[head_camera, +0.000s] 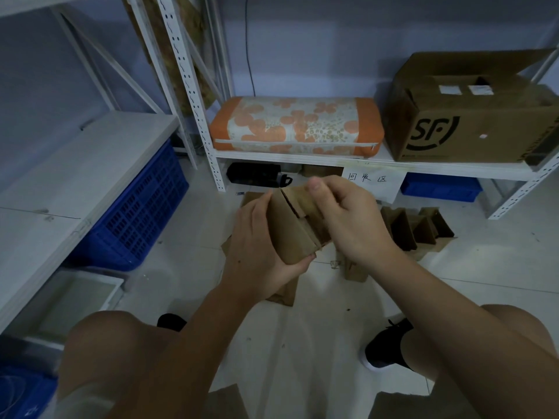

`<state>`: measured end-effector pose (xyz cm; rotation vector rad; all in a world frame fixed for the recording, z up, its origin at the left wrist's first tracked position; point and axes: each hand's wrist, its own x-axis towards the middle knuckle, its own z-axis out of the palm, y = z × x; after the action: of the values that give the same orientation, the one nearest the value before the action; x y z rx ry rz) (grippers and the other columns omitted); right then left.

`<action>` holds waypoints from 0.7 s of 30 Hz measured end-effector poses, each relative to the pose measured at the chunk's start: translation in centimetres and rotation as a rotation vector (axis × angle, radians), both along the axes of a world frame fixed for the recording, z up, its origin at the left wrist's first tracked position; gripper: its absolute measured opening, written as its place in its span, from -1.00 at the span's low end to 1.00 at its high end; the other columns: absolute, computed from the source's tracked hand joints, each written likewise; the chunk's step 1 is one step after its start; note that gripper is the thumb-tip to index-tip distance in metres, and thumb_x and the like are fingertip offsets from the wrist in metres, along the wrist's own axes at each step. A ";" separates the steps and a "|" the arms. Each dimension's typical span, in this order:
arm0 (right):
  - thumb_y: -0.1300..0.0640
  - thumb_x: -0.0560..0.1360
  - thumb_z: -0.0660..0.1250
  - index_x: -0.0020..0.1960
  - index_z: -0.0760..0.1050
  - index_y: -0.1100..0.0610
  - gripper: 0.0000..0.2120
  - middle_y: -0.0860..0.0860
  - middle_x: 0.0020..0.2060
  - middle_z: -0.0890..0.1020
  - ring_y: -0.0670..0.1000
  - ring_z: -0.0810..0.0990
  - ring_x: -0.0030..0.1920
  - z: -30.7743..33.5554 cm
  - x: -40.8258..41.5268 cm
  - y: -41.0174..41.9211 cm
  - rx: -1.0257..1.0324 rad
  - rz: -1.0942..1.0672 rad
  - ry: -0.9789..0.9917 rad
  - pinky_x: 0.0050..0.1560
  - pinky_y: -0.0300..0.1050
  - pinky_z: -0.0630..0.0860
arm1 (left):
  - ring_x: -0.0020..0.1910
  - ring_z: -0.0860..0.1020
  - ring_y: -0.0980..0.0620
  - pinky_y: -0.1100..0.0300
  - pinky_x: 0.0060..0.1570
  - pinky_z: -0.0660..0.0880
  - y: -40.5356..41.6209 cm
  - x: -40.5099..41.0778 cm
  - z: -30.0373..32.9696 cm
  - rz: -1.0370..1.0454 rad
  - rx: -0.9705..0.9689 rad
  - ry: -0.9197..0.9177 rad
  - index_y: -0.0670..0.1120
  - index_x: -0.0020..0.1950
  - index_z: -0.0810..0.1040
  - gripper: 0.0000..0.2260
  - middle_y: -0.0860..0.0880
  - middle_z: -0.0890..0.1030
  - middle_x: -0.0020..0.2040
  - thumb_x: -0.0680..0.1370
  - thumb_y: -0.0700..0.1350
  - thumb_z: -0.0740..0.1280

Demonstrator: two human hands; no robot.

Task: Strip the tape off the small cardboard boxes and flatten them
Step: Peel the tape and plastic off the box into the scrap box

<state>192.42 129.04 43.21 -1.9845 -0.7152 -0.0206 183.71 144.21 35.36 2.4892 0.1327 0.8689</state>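
Note:
A small brown cardboard box (295,234) is held up in front of me, above the floor. My left hand (257,246) grips its left side and lower edge, fingers wrapped underneath. My right hand (348,219) pinches the box's top flaps, thumb on the upper edge. Whether any tape is on the box cannot be made out. Flattened brown cardboard pieces (284,290) lie on the white floor below my hands. Several more small brown boxes (414,226) stand open on the floor to the right.
A white metal shelf (302,155) ahead carries an orange flowered cushion (296,125) and a large SF carton (472,116). A blue crate (136,213) sits under the left shelf, a blue tray (441,187) at right. My knees and black shoes (390,346) are below.

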 end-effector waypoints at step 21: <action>0.18 0.47 0.40 -0.19 0.60 0.08 -0.93 -0.04 -0.25 0.62 -0.05 0.57 -0.24 -0.4 1.5 1.1 -0.219 -0.007 -0.283 -0.18 -0.04 0.58 | 0.45 0.42 -0.14 -0.32 0.54 0.19 -0.1 -0.5 -1.9 -0.025 0.181 0.027 -0.17 0.56 0.21 0.00 -0.15 0.44 0.44 0.33 0.36 0.49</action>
<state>193.91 130.15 42.80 -2.2192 -0.9244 -0.2412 183.25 144.12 33.48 2.6654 0.0332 0.8720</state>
